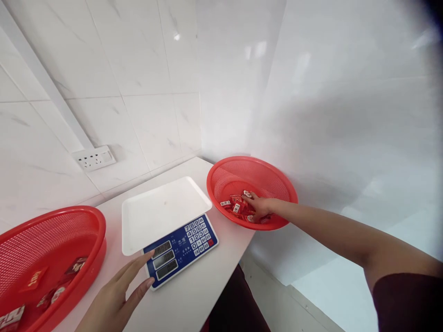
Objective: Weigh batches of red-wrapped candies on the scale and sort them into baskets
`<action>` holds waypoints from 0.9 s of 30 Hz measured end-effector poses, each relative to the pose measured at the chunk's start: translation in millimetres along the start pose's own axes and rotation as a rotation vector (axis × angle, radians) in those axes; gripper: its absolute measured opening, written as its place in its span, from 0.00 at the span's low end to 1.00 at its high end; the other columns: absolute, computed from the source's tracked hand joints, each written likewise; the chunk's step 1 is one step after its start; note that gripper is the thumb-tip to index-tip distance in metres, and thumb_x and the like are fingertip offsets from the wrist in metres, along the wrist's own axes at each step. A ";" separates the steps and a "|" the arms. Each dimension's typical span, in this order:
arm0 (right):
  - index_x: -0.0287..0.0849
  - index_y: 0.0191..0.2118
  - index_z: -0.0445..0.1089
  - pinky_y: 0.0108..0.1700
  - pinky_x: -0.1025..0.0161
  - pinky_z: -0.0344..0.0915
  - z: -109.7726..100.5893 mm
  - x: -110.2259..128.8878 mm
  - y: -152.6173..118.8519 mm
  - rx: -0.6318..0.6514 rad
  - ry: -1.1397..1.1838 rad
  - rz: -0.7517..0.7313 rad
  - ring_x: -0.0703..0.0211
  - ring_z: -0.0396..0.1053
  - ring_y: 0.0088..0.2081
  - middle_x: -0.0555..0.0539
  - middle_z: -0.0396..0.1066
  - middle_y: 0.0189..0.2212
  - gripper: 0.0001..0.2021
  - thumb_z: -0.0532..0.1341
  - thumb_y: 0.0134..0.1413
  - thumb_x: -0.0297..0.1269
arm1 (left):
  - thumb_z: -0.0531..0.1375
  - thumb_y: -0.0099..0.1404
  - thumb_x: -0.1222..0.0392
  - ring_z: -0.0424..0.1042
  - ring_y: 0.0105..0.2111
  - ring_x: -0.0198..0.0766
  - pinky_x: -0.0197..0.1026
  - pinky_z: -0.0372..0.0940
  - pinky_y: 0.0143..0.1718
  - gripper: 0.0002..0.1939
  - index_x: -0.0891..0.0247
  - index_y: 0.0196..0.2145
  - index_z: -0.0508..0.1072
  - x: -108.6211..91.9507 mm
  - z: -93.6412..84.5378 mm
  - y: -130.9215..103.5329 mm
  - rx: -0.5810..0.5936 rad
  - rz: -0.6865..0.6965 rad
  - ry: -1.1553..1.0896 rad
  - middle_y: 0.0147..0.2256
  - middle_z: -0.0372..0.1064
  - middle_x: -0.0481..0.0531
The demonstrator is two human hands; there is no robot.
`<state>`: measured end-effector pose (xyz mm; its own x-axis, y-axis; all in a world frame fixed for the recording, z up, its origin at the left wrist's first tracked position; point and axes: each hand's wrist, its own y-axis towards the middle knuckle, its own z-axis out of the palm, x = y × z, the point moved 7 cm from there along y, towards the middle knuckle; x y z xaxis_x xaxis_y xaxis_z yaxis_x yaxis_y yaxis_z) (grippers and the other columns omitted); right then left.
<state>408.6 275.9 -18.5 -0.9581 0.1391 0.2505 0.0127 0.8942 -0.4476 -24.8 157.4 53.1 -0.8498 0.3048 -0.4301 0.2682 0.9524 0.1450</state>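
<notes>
Left grip (116, 290) up front at near edge of the surface (204, 281): thumb and index well apart, nothing held, fingertips over the scale (182, 253)'s panel at its left end. Contact: can't tell.

Right grip (260, 206) is down inside the right basket (256, 160), fingers spread over the red packets (237, 207). Packets lie under and just left of the fingers; can't tell if any is pinched. Basket sits at the surface's right edge, toward the far corner.

Text: packets have white labels with dark characters, too small to read. Scale panel is blue, marked 志准; keypad (198, 237) shows 0–9 plus a red key. Three displays (165, 259) carry digits, too faint to trust.

White tray (166, 210) sits behind the panel, toward the surface's back edge. Left basket (101, 223), left end of the surface: a few more packets (71, 272), lettering unreadable.
</notes>
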 end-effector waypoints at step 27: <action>0.39 0.30 0.72 0.35 0.66 0.66 -21.3 215.5 -63.0 0.397 1.440 -0.583 0.63 0.70 0.28 0.50 0.74 0.25 0.09 0.66 0.37 0.31 | 0.54 0.62 0.48 0.67 0.48 0.42 0.44 0.69 0.41 0.28 0.55 0.58 0.54 -74.2 12.1 75.5 0.130 -0.110 -1.038 0.55 0.59 0.58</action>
<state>207.5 258.6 82.1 0.2524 0.3060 0.9179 -0.5323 0.8361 -0.1324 64.1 206.8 85.2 -0.0832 0.0149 -0.9964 0.3120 0.9500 -0.0118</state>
